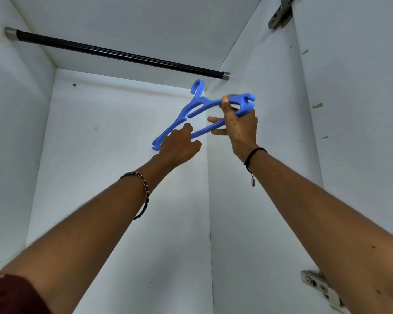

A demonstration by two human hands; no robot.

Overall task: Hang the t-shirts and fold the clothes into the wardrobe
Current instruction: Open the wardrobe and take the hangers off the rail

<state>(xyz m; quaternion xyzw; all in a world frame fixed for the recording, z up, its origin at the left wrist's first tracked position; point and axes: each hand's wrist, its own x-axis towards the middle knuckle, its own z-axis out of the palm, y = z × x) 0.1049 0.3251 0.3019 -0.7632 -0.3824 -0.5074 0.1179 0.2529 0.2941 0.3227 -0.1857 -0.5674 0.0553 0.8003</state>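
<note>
Inside the white laminate wardrobe [123,155] a black metal hanging rail with silver end caps [123,54] runs across near the top, and nothing hangs on it. The blue plastic clothes hanger [208,102] is held in the air below the rail's right end, near the back corner, tilted and clear of the rail, with no garment on it. The right-hand grip [238,128] is closed round the hanger's right shoulder, thumb on top. The left-hand grip [179,146] curls round the lower bar towards its left end. No t-shirt or folded clothing is in view, so this looks like the hanging step at its start. The next move probably calls for a shirt to be threaded onto the bare hanger before its hook goes over the rail. Two steel door hinges [280,13] sit on the right, and a beaded bangle [143,193] and a black cord bracelet [252,159] circle the wrists. No brand, label or writing can be read.
</note>
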